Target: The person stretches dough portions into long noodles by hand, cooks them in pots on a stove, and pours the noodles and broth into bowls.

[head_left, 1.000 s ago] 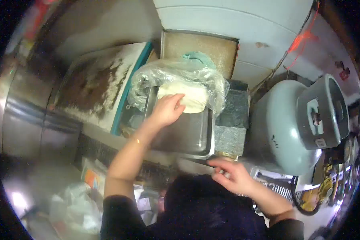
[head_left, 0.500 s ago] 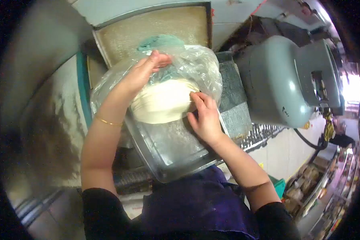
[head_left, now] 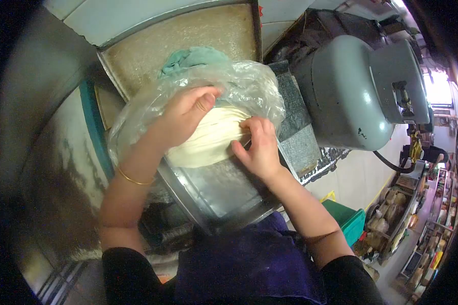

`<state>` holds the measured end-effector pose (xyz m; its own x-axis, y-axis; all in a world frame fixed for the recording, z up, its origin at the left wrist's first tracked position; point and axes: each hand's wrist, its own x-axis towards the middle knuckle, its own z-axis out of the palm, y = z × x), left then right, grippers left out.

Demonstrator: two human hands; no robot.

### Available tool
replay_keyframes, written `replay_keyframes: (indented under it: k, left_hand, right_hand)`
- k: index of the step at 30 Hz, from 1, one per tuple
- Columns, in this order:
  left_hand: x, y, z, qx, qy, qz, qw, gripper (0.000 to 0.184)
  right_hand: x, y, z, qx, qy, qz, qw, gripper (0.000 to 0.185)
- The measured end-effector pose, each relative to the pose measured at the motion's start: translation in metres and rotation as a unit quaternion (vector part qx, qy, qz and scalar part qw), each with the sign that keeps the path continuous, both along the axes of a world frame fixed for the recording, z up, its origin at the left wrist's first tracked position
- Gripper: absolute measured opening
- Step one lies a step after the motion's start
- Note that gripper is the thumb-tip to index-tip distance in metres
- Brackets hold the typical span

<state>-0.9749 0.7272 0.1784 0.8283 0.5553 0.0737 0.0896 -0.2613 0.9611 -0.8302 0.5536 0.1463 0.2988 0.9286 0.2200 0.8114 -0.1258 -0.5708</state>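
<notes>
While a grey gas cylinder [head_left: 336, 96] fills the upper right of the frame, a shallow metal tray [head_left: 137, 56] stands tilted at the upper centre, probably leaning on the wall to keep it out of the way. Below it, a steel pan [head_left: 229, 190] spans the centre; its walls likely serve to contain the dough. A clear plastic sheet [head_left: 262, 89] is bunched over the pan's far end, perhaps folded back to leave the dough exposed. The pale, creased slab of dough [head_left: 213, 134] lies in the pan's far half, and a crumpled green cloth [head_left: 196, 58] sits behind the plastic.

The left hand [head_left: 185, 113] is over the dough's upper-left part, fingers together; whether they grip anything I cannot tell. The right hand [head_left: 262, 147] touches the dough's right edge, thumb apart from the fingers, seemingly to steady or shape that side; a pinch cannot be confirmed.

Compared with half a second ago, the left hand has dropped from above the plastic to cover more of the dough, whose creases look more pronounced. The right hand has stayed at the same edge.
</notes>
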Motion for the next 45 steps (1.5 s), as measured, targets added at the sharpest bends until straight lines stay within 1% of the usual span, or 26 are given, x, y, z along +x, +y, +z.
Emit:
replay_keyframes:
  k: [2,6,11,17,21,23,27,30,33,36,38,39,41,42,44,45]
  left_hand:
    - [0.001,-0.002,0.000,0.071,0.001,-0.007,0.997,0.048]
    - [0.003,-0.004,0.003,0.098,0.025,-0.003,0.995,0.043]
    - [0.012,0.001,-0.004,0.150,0.023,-0.047,0.987,0.042]
    - [0.019,-0.014,-0.005,0.259,0.157,-0.055,0.952,0.045]
    - [0.025,-0.015,-0.011,0.252,0.182,-0.060,0.949,0.048]
    - [0.025,-0.011,-0.013,0.241,0.185,-0.063,0.951,0.050]
    - [0.026,-0.010,-0.015,0.249,0.169,-0.059,0.952,0.056]
    - [0.027,-0.008,-0.016,0.250,0.169,-0.067,0.951,0.059]
    - [0.027,-0.007,-0.021,0.248,0.165,-0.066,0.952,0.061]
    - [0.028,-0.006,-0.020,0.230,0.174,-0.075,0.955,0.063]
    - [0.028,-0.006,-0.019,0.200,0.186,-0.082,0.958,0.065]
    - [0.028,-0.005,-0.020,0.200,0.175,-0.081,0.961,0.066]
    - [0.026,-0.004,-0.023,0.200,0.155,-0.078,0.964,0.066]
    - [0.022,-0.003,-0.021,0.162,0.107,-0.072,0.978,0.067]
    - [0.014,0.000,-0.016,0.086,0.005,-0.060,0.994,0.069]
    - [0.006,-0.002,-0.009,0.037,-0.021,-0.039,0.998,0.063]
  right_hand:
    - [0.000,0.001,0.001,-0.001,0.015,-0.013,1.000,0.045]
    - [0.002,0.004,0.014,-0.047,0.011,-0.004,0.999,0.051]
    - [0.003,0.005,0.014,-0.042,0.030,-0.002,0.999,0.058]
    - [0.001,0.012,0.019,-0.050,0.039,-0.001,0.998,0.067]
    - [0.002,0.014,0.023,-0.066,0.035,0.000,0.997,0.068]
    - [0.004,0.012,0.023,-0.089,0.015,0.000,0.996,0.067]
    - [0.003,0.013,0.025,-0.104,-0.022,-0.002,0.994,0.065]
    - [0.005,0.015,0.024,-0.045,-0.040,0.013,0.998,0.065]
    - [0.006,0.017,0.019,0.002,-0.067,0.068,0.995,0.065]
    - [0.006,0.016,0.026,-0.063,-0.048,0.045,0.996,0.063]
    - [0.014,0.024,0.029,-0.139,-0.017,0.046,0.989,0.063]
    - [0.017,0.030,0.031,-0.176,-0.002,0.047,0.983,0.064]
    - [0.018,0.038,0.039,-0.224,-0.029,0.068,0.972,0.062]
    - [0.018,0.041,0.042,-0.247,-0.043,0.078,0.965,0.061]
    - [0.015,0.028,0.039,-0.152,-0.085,0.100,0.980,0.061]
    - [0.013,0.023,0.035,-0.104,-0.106,0.112,0.983,0.061]
